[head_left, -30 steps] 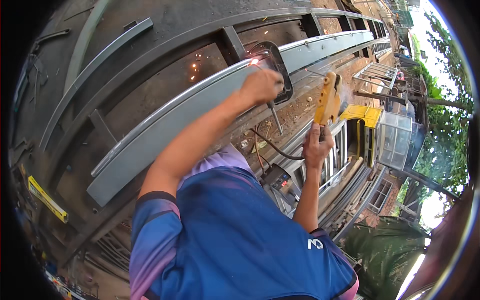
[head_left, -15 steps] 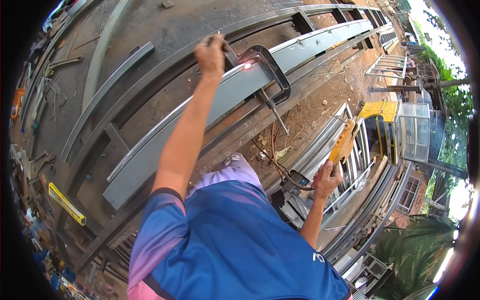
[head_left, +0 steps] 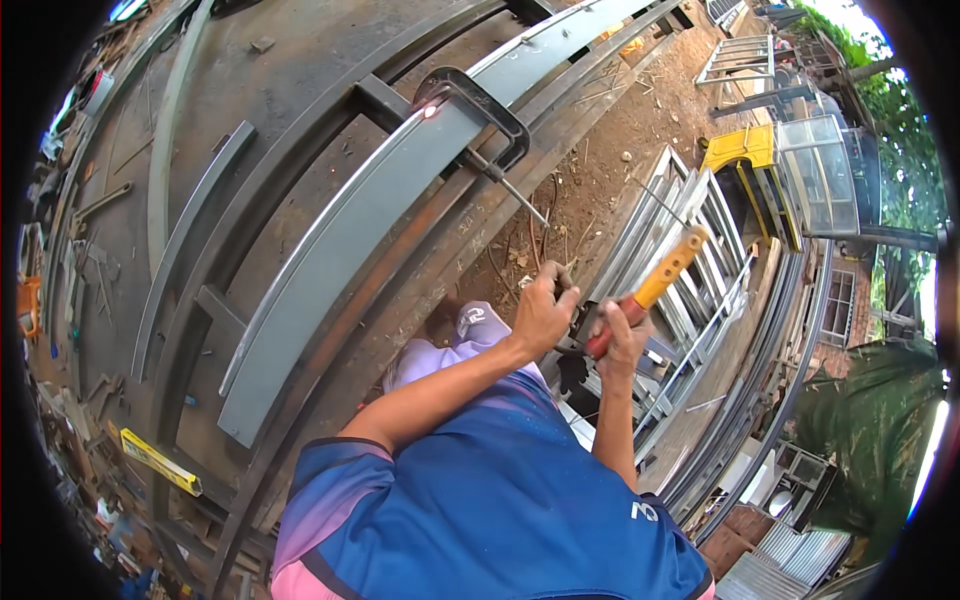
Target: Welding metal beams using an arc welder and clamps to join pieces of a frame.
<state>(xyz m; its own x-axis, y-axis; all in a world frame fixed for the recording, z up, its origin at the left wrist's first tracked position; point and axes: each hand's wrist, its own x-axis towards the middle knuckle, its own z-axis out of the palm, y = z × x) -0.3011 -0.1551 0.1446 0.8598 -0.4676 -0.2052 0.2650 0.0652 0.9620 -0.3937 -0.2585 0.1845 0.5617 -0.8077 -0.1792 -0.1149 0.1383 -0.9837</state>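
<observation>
Left hand [head_left: 541,312] back from steel bar [head_left: 340,250], fingers pinching at electrode holder [head_left: 648,290], right hand [head_left: 622,338] gripping its handle

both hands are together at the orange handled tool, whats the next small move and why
Probably seat a fresh rod in the orange-and-red-handled electrode holder: the left hand works at its dark clamp end while the right hand grips the handle, and the weld spot by the black C-clamp on the curved grey steel strip glows unattended.

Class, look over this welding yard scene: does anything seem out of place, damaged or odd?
One thing stands out: a small glowing spot sits on the curved steel bar, beside the black C-clamp, with no tool near it. Both hands are away from it: the right hand grips the orange-handled tool, with the left hand beside it.
</observation>
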